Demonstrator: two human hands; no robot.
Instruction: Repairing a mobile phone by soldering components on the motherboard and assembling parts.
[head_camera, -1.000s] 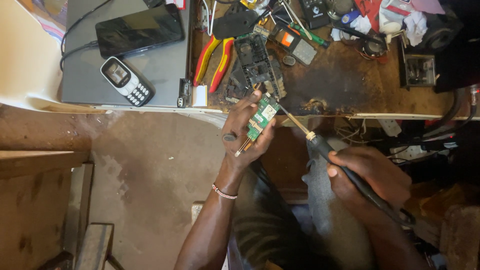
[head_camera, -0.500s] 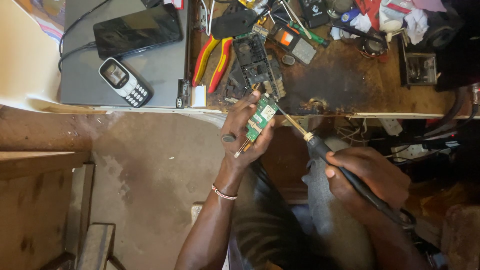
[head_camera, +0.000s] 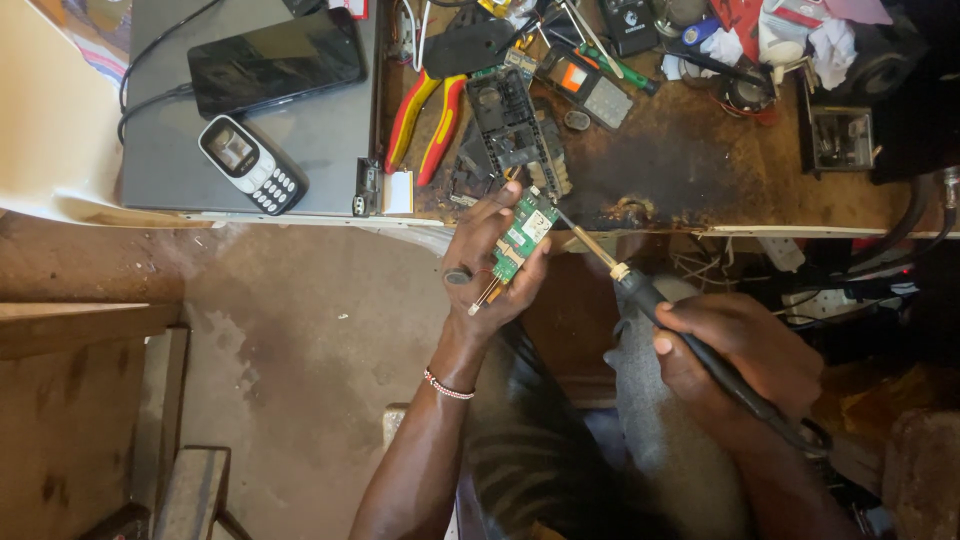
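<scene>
Left hand (head_camera: 488, 268): closed around a small green circuit board (head_camera: 523, 235), held tilted in the air just below the front edge of the tabletop (head_camera: 700, 175); a thin metal tool, probably tweezers (head_camera: 484, 297), is pinched in the same grip under the board. A beaded bracelet (head_camera: 447, 386) sits on the wrist.

Right hand (head_camera: 745, 350): gripping the dark handle of a soldering iron (head_camera: 650, 300); its metal tip points up and left and meets the upper right corner of the circuit board.

On the tabletop, left part: closed grey laptop (head_camera: 180, 120) carrying a black smartphone (head_camera: 275, 60) and a small keypad phone (head_camera: 250, 165), both face up, near each other.

Centre: pliers with red and yellow handles (head_camera: 425, 115), just beside a dark stripped phone frame (head_camera: 510, 125).

Right part: scorched wooden surface, assorted small parts, crumpled white tissue (head_camera: 830, 45).

Below: bare concrete floor (head_camera: 300, 340) and wooden planks (head_camera: 80, 330) at left.
</scene>
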